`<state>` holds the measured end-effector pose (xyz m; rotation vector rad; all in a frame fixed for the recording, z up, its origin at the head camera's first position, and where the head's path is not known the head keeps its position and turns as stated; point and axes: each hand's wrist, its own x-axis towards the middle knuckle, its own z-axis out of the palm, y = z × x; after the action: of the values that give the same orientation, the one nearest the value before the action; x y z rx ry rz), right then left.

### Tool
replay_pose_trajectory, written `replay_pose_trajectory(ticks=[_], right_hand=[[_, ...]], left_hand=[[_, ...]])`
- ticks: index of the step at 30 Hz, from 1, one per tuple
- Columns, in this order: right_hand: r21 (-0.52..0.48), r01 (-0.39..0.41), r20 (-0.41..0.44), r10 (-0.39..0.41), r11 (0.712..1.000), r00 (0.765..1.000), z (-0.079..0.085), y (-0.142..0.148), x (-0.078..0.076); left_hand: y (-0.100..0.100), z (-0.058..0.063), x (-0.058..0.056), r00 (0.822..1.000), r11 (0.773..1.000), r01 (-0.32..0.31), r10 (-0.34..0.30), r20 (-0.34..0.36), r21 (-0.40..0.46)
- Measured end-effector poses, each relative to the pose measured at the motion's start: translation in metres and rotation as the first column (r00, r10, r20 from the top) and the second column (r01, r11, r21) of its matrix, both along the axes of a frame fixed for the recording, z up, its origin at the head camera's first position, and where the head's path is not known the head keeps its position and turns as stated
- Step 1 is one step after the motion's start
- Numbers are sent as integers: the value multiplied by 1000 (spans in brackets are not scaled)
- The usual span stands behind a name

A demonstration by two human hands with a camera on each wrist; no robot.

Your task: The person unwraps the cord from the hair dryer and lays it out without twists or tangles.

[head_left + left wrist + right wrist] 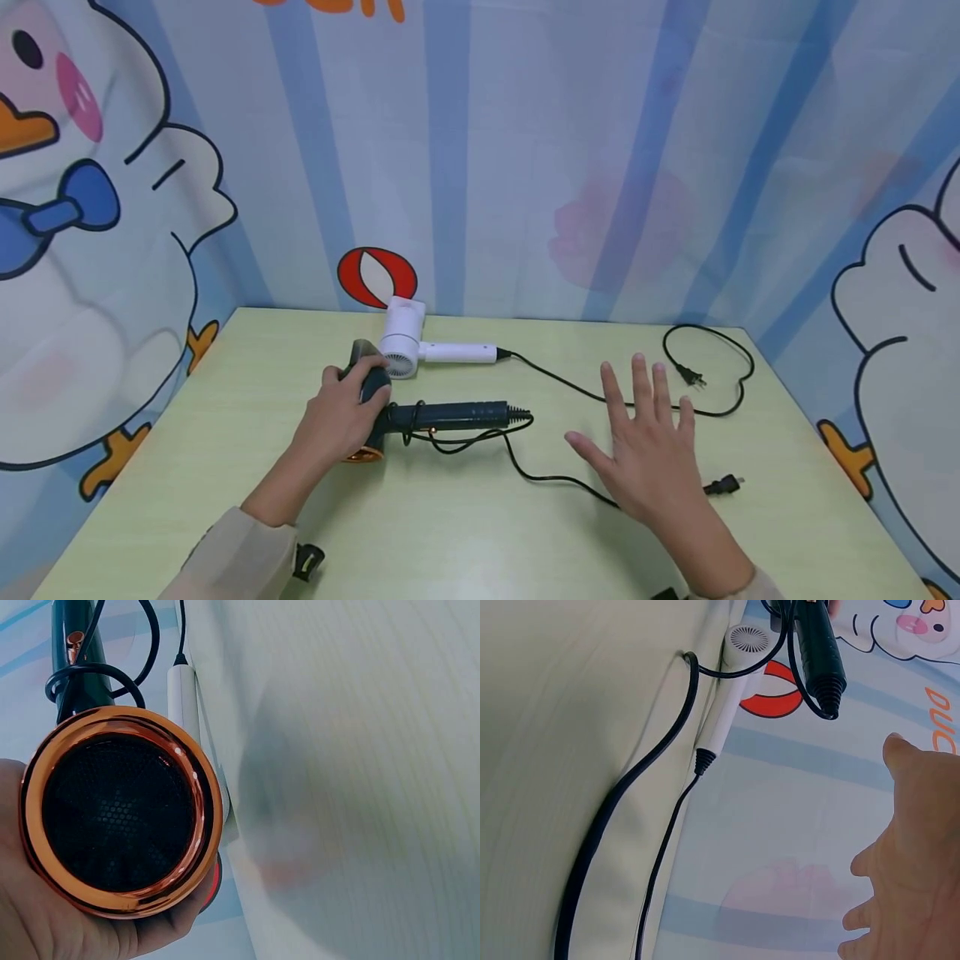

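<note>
My left hand point(341, 417) grips the barrel of a dark green hair dryer point(450, 415), holding it above the table with its handle pointing right. The copper-ringed round end point(124, 814) faces the left wrist camera. Part of its black cord point(551, 478) is looped about the handle; the rest runs right, passing under or behind my right hand. With fingers spread and straight, my right hand point(652, 454) hovers over the table and holds nothing. Behind the dark dryer lies a white hair dryer point(457, 353), its handle also pointing right.
From the white dryer a black cord point(555, 374) runs right to a plug point(690, 377) near the back right corner. The dark dryer's plug point(723, 485) lies right of my right hand. A printed curtain point(495, 167) borders the pale table point(465, 542) at the back and sides.
</note>
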<state>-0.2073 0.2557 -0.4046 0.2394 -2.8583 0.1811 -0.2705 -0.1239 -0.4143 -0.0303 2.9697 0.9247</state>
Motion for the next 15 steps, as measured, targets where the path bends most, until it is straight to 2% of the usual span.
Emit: replay_pose_trajectory(ticks=[9,15], right_hand=[[-24,-25,36,25,999,999,-12,-17,-8],[-29,-47,60,49,998,997,-13,-32,-12]], left_hand=[[0,1,0,1000,1000,1,-1,-15,-8],[-2,0,0,1000,1000,2,-3,-20,-15]])
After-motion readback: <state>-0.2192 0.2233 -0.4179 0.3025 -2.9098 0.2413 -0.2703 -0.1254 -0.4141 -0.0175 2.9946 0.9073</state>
